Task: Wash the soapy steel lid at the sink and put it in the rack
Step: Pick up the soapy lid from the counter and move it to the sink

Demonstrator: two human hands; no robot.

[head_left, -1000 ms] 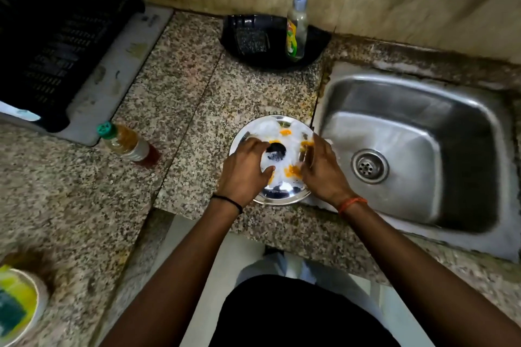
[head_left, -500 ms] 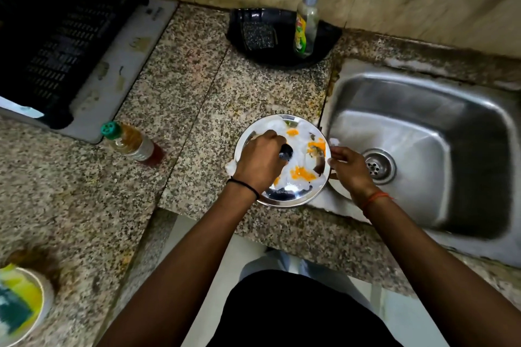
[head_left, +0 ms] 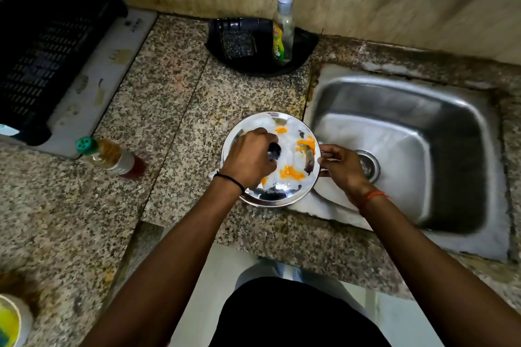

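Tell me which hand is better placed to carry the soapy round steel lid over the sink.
Probably the left hand: it closes on the black knob of the soapy round steel lid. The right hand only pinches the rim nearest the steel sink.

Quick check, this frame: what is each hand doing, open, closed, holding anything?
Left hand: closed around the black knob of the soapy steel lid.
Right hand: fingers pinching the lid's right rim, over the sink edge.

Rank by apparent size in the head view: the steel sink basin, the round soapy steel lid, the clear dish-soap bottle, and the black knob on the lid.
1. Steel sink basin
2. Round soapy steel lid
3. Clear dish-soap bottle
4. Black knob, partly hidden by the left hand
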